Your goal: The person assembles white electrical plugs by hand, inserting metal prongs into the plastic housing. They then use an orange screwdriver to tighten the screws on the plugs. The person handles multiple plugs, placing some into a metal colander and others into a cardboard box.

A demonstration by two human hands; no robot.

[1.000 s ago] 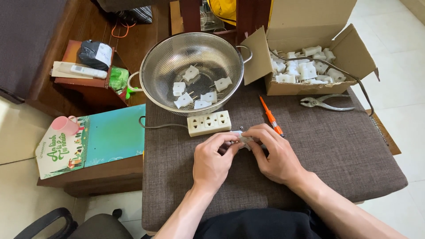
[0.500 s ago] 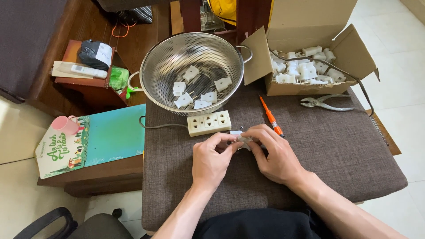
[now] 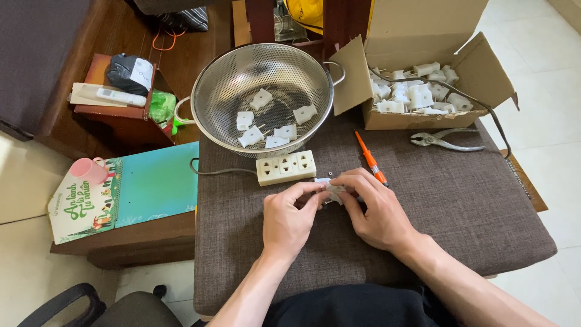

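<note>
Head view: left hand (image 3: 290,215) and right hand (image 3: 375,209) together pinch one white plug (image 3: 331,190); six lie in colander (image 3: 218,91), many remain in cardboard box (image 3: 478,72).

Slight repositioning only. Left hand (image 3: 289,217) drawn a little nearer the right hand (image 3: 376,212) since a second ago, thumb and forefinger tips now closed in on the small white plastic plug part (image 3: 332,189) pinched between both hands. Right-hand fingers curled somewhat tighter over that part, hiding more of it than before. Part itself held at much the same spot, just in front of the cream three-outlet plastic socket strip (image 3: 286,167). No other displacement detected.
</note>
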